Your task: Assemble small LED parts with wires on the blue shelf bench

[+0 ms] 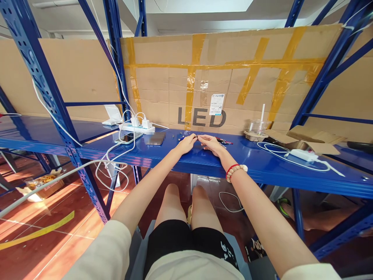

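Observation:
My left hand (187,144) and my right hand (209,143) meet fingertip to fingertip above the blue shelf (163,156). Both have their fingers pinched around something small and dark that I cannot make out. Several pens (223,140), dark and red, lie just right of my right hand. Small blue parts (181,137) are on the shelf beside my left hand. A beaded bracelet (233,169) circles my right wrist.
On the left are a power strip (138,127) with white cables and a phone (128,137). To the right stand a clear cup (258,126), a white adapter (303,155) with its cable, and cardboard (317,138). A taped cardboard wall (163,93) rises behind.

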### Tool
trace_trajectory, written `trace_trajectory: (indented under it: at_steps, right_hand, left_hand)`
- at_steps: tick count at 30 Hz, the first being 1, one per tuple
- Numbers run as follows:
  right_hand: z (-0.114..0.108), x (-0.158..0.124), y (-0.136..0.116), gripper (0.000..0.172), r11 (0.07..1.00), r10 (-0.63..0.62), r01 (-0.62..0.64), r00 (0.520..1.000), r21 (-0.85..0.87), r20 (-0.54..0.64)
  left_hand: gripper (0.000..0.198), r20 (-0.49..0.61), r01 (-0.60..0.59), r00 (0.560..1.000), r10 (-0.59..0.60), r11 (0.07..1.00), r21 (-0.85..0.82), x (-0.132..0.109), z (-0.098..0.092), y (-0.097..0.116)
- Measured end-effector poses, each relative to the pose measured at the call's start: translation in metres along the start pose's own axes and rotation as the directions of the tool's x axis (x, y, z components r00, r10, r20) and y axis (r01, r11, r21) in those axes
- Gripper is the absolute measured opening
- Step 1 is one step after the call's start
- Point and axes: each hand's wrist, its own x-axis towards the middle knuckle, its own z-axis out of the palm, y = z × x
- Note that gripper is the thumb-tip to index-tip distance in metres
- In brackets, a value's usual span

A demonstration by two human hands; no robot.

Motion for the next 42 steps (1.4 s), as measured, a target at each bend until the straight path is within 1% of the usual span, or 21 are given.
trace_trajectory:
  at_steps: [9,19,24,28,35,42]
  right_hand:
    - [-0.0013,0.0029,0.0036,0.034,1.000,-0.023,0.023,1.000,-0.004,0.010]
    - [-0.0034,0.0056,0.0072,0.035,0.999,-0.051,0.051,0.998,-0.016,0.033]
    - [-0.0027,0.0052,0.0068,0.035,0.998,-0.050,0.050,0.998,-0.026,0.029]
    - [-0.0006,0.0025,0.0046,0.033,0.997,-0.058,0.058,0.998,-0.051,0.013]
    - [0.0010,-0.0030,0.0020,0.031,0.992,-0.079,0.080,0.997,-0.092,0.014]
    - [0.0009,-0.0035,0.0036,0.033,0.985,-0.117,0.117,0.993,-0.127,0.001]
  left_hand:
    - [0.025,-0.014,-0.015,1.000,0.016,0.998,0.061,0.0012,0.0009,-0.0028]
    - [0.022,-0.019,-0.070,0.997,0.070,0.997,-0.013,0.0027,0.0029,-0.0037]
    - [0.017,-0.003,-0.118,0.993,0.119,0.990,0.075,0.0036,0.0015,-0.0028]
    - [0.020,0.017,-0.111,0.994,0.110,0.986,0.121,0.0028,-0.0004,-0.0035]
    - [0.025,0.062,-0.114,0.992,0.106,0.984,0.136,-0.0016,-0.0047,-0.0002]
    - [0.028,0.066,-0.137,0.989,0.129,0.981,0.140,-0.0020,-0.0058,-0.0015]
